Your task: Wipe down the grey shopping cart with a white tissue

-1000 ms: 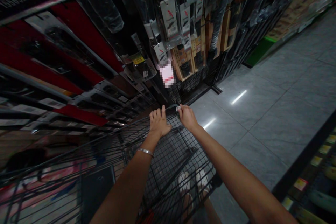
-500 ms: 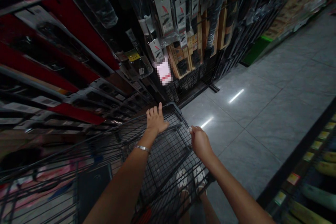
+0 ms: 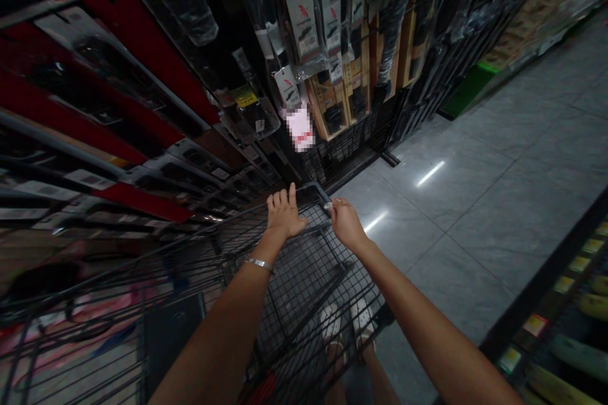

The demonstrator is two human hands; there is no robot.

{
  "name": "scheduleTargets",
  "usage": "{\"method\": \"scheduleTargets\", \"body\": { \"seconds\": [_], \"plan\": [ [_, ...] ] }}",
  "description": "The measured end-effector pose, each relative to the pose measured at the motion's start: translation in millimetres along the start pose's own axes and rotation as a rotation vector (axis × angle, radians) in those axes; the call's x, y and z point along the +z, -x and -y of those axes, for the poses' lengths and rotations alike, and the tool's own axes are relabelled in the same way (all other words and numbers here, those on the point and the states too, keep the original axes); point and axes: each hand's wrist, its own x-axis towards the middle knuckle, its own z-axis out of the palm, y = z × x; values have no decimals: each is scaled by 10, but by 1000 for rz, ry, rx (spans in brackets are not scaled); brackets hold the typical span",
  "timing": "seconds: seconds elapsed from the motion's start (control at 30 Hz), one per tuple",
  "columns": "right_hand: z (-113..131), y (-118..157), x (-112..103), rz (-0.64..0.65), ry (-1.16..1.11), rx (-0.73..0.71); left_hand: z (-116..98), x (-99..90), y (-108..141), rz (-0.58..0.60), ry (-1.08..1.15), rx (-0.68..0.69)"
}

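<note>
A dark wire shopping cart (image 3: 304,278) fills the lower middle of the view. Over its near basket section, my left hand (image 3: 285,212) is spread with its fingers apart, close to the wire side, and a silver band circles the wrist. My right hand (image 3: 346,220) is closed at the cart's right upper rim; a small pale thing shows at its fingertips, too small to name. Whether those fingers grip the rim or only the small thing is unclear.
Packaged goods with white tags (image 3: 302,20) hang on a rack ahead. Red-backed packages (image 3: 156,57) line the left. Grey tiled floor (image 3: 456,190) lies to the right, beside a shelf edge with price labels (image 3: 536,325). White shoes (image 3: 363,316) show below the cart.
My right hand has moved up and left along the cart's rim, towards its corner. My left hand stays spread in nearly the same place. The view has shifted slightly.
</note>
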Motion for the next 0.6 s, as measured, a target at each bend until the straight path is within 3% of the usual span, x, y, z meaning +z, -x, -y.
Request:
{"method": "scheduleTargets", "body": {
  "seconds": [0.13, 0.6],
  "plan": [
    [-74, 126, -40, 18, -1, -12, 7, 1, 0, 3, 13, -6],
    [-420, 1131, -290, 93, 23, 103, 22, 58, -21, -4, 34, 6]
  ]
}}
